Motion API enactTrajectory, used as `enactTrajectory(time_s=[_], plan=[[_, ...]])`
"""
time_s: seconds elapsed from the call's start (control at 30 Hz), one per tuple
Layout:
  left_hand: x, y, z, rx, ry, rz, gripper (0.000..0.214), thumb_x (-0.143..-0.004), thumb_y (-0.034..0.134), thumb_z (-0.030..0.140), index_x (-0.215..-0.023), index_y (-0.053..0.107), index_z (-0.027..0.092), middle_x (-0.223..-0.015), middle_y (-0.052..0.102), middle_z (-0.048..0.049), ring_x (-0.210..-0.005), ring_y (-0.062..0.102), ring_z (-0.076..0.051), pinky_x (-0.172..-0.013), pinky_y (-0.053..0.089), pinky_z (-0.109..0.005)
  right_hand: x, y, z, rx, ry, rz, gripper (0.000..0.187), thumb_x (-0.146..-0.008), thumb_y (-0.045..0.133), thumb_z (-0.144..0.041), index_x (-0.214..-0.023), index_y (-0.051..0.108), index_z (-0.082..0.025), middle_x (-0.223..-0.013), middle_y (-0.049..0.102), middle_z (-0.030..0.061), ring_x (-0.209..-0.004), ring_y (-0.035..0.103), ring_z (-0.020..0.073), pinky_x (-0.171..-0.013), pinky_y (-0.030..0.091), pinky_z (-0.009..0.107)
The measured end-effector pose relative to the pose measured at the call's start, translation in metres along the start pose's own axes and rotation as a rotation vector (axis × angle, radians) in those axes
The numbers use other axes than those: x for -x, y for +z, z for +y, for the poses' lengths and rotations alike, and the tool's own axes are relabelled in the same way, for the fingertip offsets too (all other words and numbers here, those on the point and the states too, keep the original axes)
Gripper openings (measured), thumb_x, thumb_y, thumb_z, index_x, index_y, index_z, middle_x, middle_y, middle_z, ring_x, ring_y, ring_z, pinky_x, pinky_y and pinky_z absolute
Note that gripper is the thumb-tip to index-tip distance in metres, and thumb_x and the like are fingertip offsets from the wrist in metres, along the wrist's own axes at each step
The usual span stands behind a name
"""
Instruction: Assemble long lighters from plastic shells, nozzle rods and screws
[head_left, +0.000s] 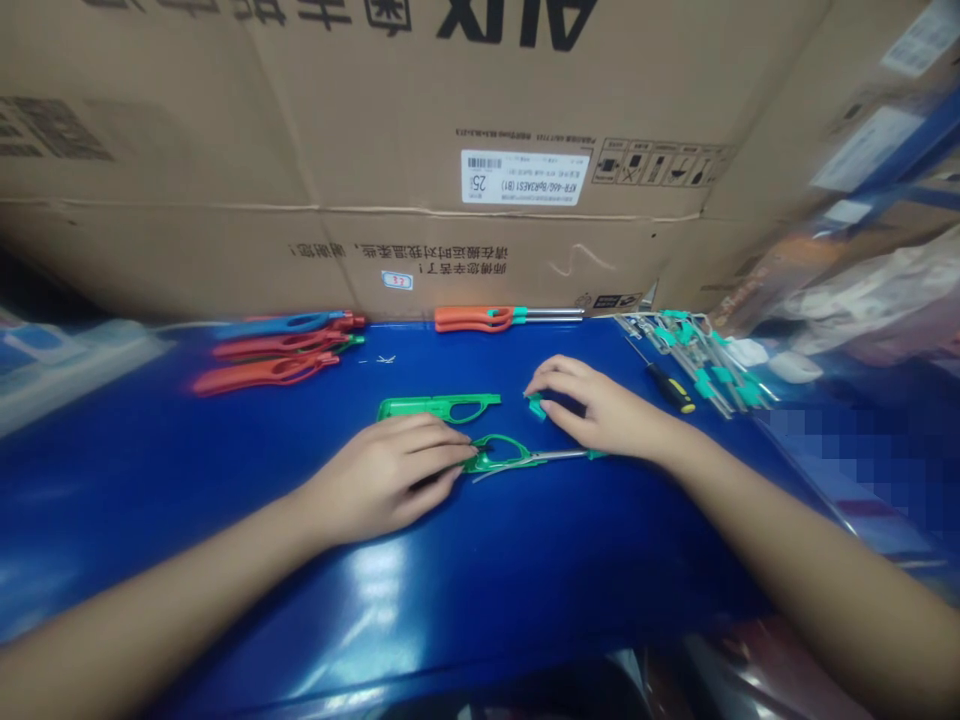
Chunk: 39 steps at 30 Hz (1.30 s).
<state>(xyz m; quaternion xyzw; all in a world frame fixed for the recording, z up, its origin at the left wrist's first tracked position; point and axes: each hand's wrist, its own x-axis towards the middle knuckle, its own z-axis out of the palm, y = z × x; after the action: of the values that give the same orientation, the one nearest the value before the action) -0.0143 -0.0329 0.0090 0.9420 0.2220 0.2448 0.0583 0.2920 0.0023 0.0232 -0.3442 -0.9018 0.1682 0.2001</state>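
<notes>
Green lighter frame (510, 455): flat mid-surface, metal tube pointing to 3 o'clock.
Left hand (390, 475): fingers closed on its handle end.
Right hand (600, 405): pinching teal piece (536, 406), 1 o'clock of frame.
Green shell (439, 407): 11 o'clock, on blue surface (525, 580).

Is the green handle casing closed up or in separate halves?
Separate: one green half lies alone, apart from the green part with tube under the left hand.

Left hand (390, 475) on green lighter (517, 457), right hand (592, 405) touching teal piece (535, 407), blue table (225, 470)
</notes>
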Motion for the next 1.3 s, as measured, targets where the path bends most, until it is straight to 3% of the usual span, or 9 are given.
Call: enactTrajectory(time_s=[0.1, 0.17, 0.27, 0.33, 0.47, 0.7, 0.97, 1.3], plan=[[0.0, 0.0, 0.0, -0.001, -0.007, -0.003, 0.031, -0.095, 0.059, 0.019, -0.124, 0.068, 0.021, -0.117, 0.073, -0.007, -0.105, 0.068, -0.021, -0.093, 0.057, -0.035, -0.001, -0.002, -0.003, 0.02, 0.097, 0.054, 0.016, -0.096, 0.058, -0.032, -0.106, 0.062, -0.02, -0.11, 0.059, 0.0087, -0.103, 0.058, 0.0218, -0.093, 0.048, 0.036], [0.0, 0.001, 0.001, -0.008, -0.038, -0.007, 0.029, -0.096, 0.058, 0.021, -0.124, 0.068, 0.021, -0.117, 0.073, -0.0069, -0.105, 0.068, -0.022, -0.092, 0.056, -0.037, 0.0, -0.002, -0.001, 0.083, 0.19, 0.061, 0.023, -0.091, 0.066, -0.041, -0.095, 0.06, -0.019, -0.1, 0.06, 0.0072, -0.092, 0.058, 0.0216, -0.082, 0.048, 0.035], [-0.001, 0.002, 0.004, -0.012, -0.144, -0.016, 0.028, -0.097, 0.059, 0.027, -0.123, 0.068, 0.022, -0.115, 0.072, -0.0071, -0.104, 0.067, -0.023, -0.091, 0.055, -0.039, 0.0, 0.001, 0.004, 0.127, 0.225, 0.001, 0.013, -0.094, 0.062, -0.03, -0.088, 0.059, -0.019, -0.092, 0.06, 0.0059, -0.087, 0.057, 0.0204, -0.078, 0.045, 0.033], [-0.002, 0.002, 0.007, 0.009, -0.22, -0.031, 0.029, -0.097, 0.061, 0.032, -0.122, 0.069, 0.023, -0.114, 0.07, -0.0077, -0.104, 0.066, -0.024, -0.091, 0.054, -0.04, 0.0, 0.002, 0.003, 0.109, 0.197, -0.021, 0.008, -0.095, 0.058, -0.023, -0.088, 0.058, -0.019, -0.092, 0.061, 0.0055, -0.087, 0.057, 0.0193, -0.077, 0.044, 0.031], [-0.001, 0.003, 0.013, 0.092, -0.292, -0.06, 0.029, -0.097, 0.06, 0.033, -0.123, 0.068, 0.022, -0.11, 0.068, -0.0076, -0.103, 0.064, -0.022, -0.092, 0.053, -0.038, -0.001, 0.001, -0.014, 0.051, 0.11, -0.026, 0.007, -0.098, 0.055, -0.024, -0.093, 0.057, -0.019, -0.094, 0.061, 0.0049, -0.087, 0.056, 0.0183, -0.078, 0.043, 0.031], [-0.003, 0.003, 0.018, 0.153, -0.351, -0.083, 0.028, -0.097, 0.062, 0.029, -0.123, 0.066, 0.021, -0.111, 0.066, -0.0077, -0.107, 0.062, -0.024, -0.095, 0.052, -0.041, 0.0, 0.004, -0.046, 0.158, -0.022, -0.249, 0.017, -0.103, 0.046, -0.025, -0.093, 0.058, -0.019, -0.094, 0.061, 0.0045, -0.088, 0.054, 0.0191, -0.082, 0.041, 0.035], [-0.005, 0.004, 0.02, 0.195, -0.362, -0.102, 0.025, -0.096, 0.062, 0.027, -0.12, 0.065, 0.02, -0.111, 0.065, -0.0067, -0.106, 0.062, -0.023, -0.096, 0.051, -0.04, 0.002, 0.012, -0.046, 0.162, -0.076, -0.214, 0.017, -0.102, 0.048, -0.022, -0.092, 0.061, -0.018, -0.092, 0.061, 0.0032, -0.086, 0.055, 0.0175, -0.081, 0.038, 0.032], [-0.008, 0.002, 0.024, 0.307, -0.465, -0.15, 0.024, -0.093, 0.065, 0.025, -0.117, 0.067, 0.021, -0.103, 0.06, -0.0046, -0.099, 0.061, -0.021, -0.091, 0.051, -0.037, 0.003, 0.019, -0.047, 0.238, -0.276, -0.113, 0.019, -0.099, 0.048, -0.016, -0.084, 0.059, -0.016, -0.083, 0.059, 0.0033, -0.077, 0.045, 0.0171, -0.074, 0.031, 0.031]])
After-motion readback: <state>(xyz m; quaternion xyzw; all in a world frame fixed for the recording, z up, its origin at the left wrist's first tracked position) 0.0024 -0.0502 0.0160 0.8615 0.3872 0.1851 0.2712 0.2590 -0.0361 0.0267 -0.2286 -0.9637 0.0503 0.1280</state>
